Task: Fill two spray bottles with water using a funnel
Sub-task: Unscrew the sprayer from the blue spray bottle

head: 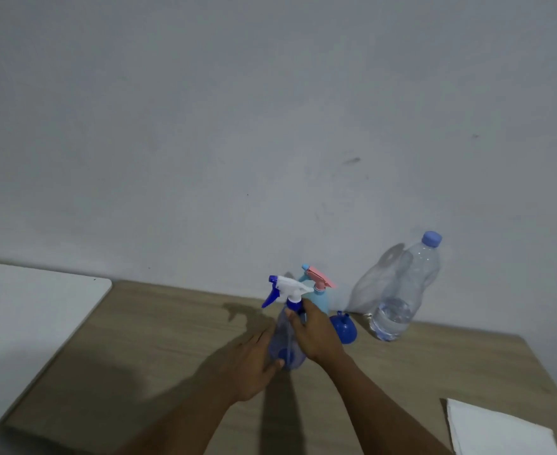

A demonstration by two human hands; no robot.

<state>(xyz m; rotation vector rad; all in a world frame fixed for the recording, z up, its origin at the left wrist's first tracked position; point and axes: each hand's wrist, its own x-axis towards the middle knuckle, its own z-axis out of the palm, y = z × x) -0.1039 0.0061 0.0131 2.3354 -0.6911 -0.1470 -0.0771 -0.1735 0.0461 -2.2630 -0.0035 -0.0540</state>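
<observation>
A translucent blue spray bottle (287, 343) with a white and blue trigger head stands on the wooden table (159, 349). My left hand (254, 366) wraps its lower body. My right hand (316, 333) grips its neck just under the blue collar. Behind it stands a light blue spray bottle (319, 298) with a pink trigger. A blue funnel (344, 328) lies on the table to the right, partly hidden by my right hand. Further right stands a clear water bottle (401, 290) with a blue cap, about a third full.
A grey wall rises right behind the bottles. A white surface (24, 316) adjoins the table on the left. White paper (497, 431) lies at the table's near right corner, by the table's right edge.
</observation>
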